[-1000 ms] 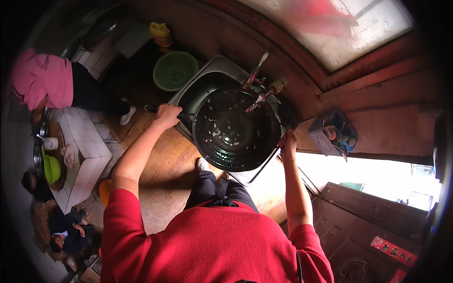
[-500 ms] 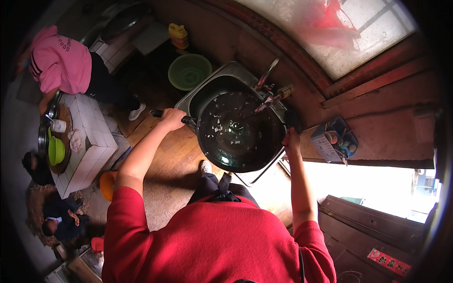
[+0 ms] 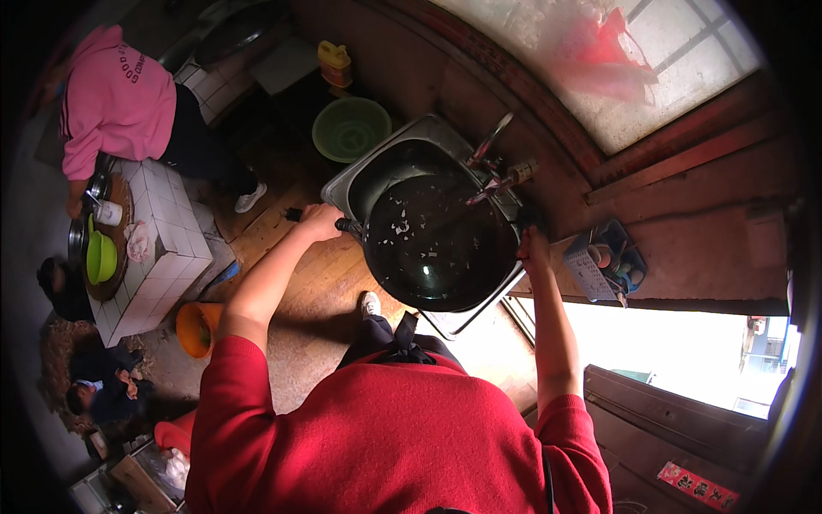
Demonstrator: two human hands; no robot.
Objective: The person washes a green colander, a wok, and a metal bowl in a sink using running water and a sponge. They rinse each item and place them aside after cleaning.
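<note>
A big dark wok (image 3: 467,257) rests over a metal sink (image 3: 428,125), its inside dark and shiny with small pale bits scattered mostly left of the middle. My left hand (image 3: 320,223) is closed round the wok's long black handle at the left. At the opposite side my right hand (image 3: 533,247) grips the wok's right edge; a dark piece beside the fingers partly hides what they hold. A curved metal faucet (image 3: 491,137) stands behind the wok, and a second tap (image 3: 490,187) reaches over its far right rim.
Left of the sink are a green basin (image 3: 349,128) and a yellow jug (image 3: 335,62). A person in pink (image 3: 120,103) leans over a white-tiled stove (image 3: 167,214). An orange bucket (image 3: 195,330) stands on the floor; another person (image 3: 107,390) sits lower left. A blue basket (image 3: 606,257) hangs at right.
The pale bits inside the wok have shifted and the bright reflections have shrunk. Both hands keep their hold. The whole view has turned slightly.
</note>
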